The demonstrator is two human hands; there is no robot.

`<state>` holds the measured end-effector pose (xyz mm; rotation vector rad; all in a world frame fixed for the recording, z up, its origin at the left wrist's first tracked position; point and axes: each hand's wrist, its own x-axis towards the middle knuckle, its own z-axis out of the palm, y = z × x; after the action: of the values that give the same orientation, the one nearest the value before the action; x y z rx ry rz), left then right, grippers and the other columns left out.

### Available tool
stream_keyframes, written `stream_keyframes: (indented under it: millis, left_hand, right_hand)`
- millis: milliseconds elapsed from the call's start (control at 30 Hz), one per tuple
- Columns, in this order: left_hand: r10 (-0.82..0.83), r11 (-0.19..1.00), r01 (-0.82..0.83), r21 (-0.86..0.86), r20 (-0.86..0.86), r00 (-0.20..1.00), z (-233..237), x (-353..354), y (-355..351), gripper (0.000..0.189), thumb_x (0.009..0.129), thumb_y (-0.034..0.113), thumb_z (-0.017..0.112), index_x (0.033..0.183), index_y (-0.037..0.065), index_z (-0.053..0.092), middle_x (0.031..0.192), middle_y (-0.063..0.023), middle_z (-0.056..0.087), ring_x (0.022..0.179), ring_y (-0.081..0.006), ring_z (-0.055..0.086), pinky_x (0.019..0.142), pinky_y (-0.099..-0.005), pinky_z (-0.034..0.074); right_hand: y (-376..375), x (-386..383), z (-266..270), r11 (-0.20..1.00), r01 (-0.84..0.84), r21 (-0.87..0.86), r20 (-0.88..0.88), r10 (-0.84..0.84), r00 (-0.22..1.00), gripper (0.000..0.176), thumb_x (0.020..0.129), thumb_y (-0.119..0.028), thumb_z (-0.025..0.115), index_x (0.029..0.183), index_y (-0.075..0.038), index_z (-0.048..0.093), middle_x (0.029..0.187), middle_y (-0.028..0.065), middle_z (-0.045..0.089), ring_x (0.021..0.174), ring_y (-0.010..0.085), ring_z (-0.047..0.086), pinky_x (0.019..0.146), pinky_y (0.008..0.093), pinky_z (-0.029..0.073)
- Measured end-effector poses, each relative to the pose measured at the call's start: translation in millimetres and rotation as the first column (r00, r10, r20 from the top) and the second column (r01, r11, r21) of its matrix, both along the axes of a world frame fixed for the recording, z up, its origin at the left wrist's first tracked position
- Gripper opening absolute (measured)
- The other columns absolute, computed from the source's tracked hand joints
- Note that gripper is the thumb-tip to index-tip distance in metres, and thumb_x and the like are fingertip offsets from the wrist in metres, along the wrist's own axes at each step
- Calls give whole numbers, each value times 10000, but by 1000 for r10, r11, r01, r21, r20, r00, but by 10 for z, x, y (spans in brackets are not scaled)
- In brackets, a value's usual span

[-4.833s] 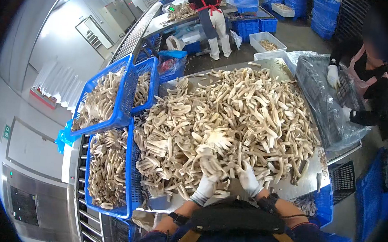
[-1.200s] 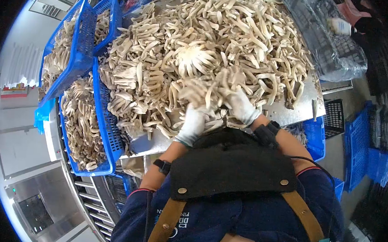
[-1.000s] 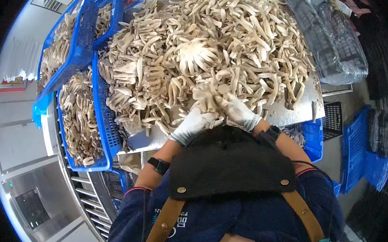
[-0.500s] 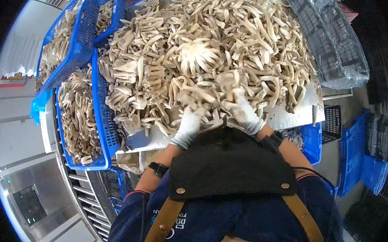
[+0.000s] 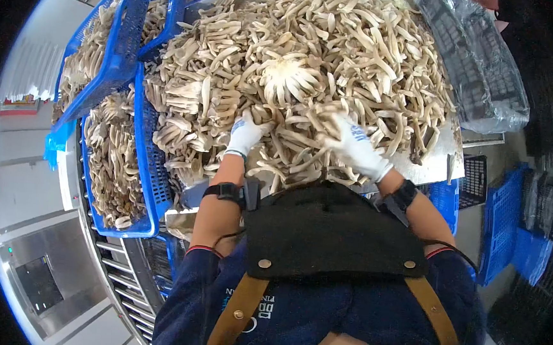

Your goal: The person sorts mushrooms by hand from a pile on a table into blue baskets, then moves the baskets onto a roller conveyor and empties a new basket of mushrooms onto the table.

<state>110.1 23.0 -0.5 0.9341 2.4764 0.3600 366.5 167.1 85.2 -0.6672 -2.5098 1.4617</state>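
A big heap of pale long-stemmed mushrooms covers a steel table. My left hand, in a white glove, reaches into the near left part of the heap with its fingers among the stems. My right hand, also gloved, lies on the near edge of the heap with fingers spread over several stems. A round uncut mushroom cluster sits just beyond both hands. Whether either hand grips a stem is hidden by the pile.
Blue plastic baskets full of mushrooms stand on a roller conveyor left of the table, one tilted above the other. A black crate in clear plastic film sits at the table's right. Blue crates are stacked on the floor to the right.
Both hands have left the small bunch they were working at the table's near edge. The left hand has reached forward and left into the heap; the right has spread over stems.
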Motion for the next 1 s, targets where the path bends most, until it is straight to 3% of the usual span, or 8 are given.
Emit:
stream_keyframes:
  millis: [167, 300, 433, 467, 533, 600, 867, 1000]
  left_hand:
    - [-5, 976, -178, 126, 829, 560, 191, 27, -54, 1139, 738, 319, 805, 1508, 36, 16, 1288, -186, 540, 1128, -257, 554, 907, -392, 477]
    - [-62, 887, -454, 86, 996, 67, -178, 249, -238, 634, 722, 167, 798, 1271, 83, 494, 1073, -60, 635, 953, -200, 598, 813, -386, 516]
    - [-26, 974, -154, 165, 760, 649, 739, 795, -83, 316, 779, 72, 688, 1074, 40, 581, 906, -45, 632, 904, -168, 604, 788, -314, 485]
    - [-210, 940, 70, 333, 405, 890, 703, 872, -145, 317, 783, 75, 673, 1084, 53, 579, 976, -106, 625, 949, -224, 599, 831, -335, 473]
    - [-433, 778, 400, 484, -47, 900, 712, 931, -142, 349, 758, 81, 665, 1096, 54, 583, 1078, -168, 579, 1010, -312, 569, 879, -380, 461]
    - [-449, 810, 522, 268, -288, 846, 769, 949, -113, 427, 735, 92, 638, 1155, 52, 570, 1022, -190, 538, 977, -371, 530, 848, -459, 444]
    - [-407, 789, 441, 428, -172, 897, 688, 890, -150, 374, 824, 128, 625, 1164, -23, 591, 1210, -222, 561, 1085, -376, 556, 917, -405, 451]
    - [-224, 974, 172, 151, 488, 844, 1247, 954, -134, 549, 813, 201, 658, 1300, 6, 499, 1177, -244, 579, 1047, -342, 596, 910, -396, 458]
  right_hand:
    - [-53, -27, -172, 878, -20, -478, 86, 69, 994, 527, 977, -342, 476, 1321, 54, 442, 1253, 182, 554, 1194, 248, 498, 1012, 316, 380]
    - [-86, -201, -387, 910, -182, -373, -82, 163, 983, 589, 982, -417, 411, 1324, 61, 451, 1312, 255, 499, 1251, 335, 452, 1035, 342, 357]
    - [-93, -336, -33, 832, -192, -521, -69, 183, 981, 570, 996, -409, 421, 1335, 48, 442, 1245, 149, 546, 1124, 231, 501, 1003, 312, 370]
    - [-73, -330, 41, 790, -169, -590, -41, 180, 983, 556, 1002, -398, 429, 1338, 45, 439, 1218, 105, 567, 1077, 187, 522, 990, 299, 377]
    - [-107, -244, 36, 695, -140, -705, -61, 137, 989, 591, 932, -387, 582, 1335, 16, 427, 1226, 116, 544, 1067, 194, 529, 940, 311, 413]
    - [-147, -211, 36, 962, -164, -217, 2, 168, 986, 547, 892, -331, 634, 1305, -14, 468, 1245, 144, 529, 1056, 181, 537, 915, 297, 424]
    - [0, -53, -119, 974, -28, -223, -127, -1, 992, 484, 839, -359, 644, 1128, 18, 551, 977, 198, 631, 906, 334, 613, 803, 377, 472]
    - [-28, 47, -59, 970, -153, 188, -96, 173, 980, 265, 828, -136, 629, 1055, -6, 588, 993, 150, 612, 814, 295, 588, 792, 358, 476]
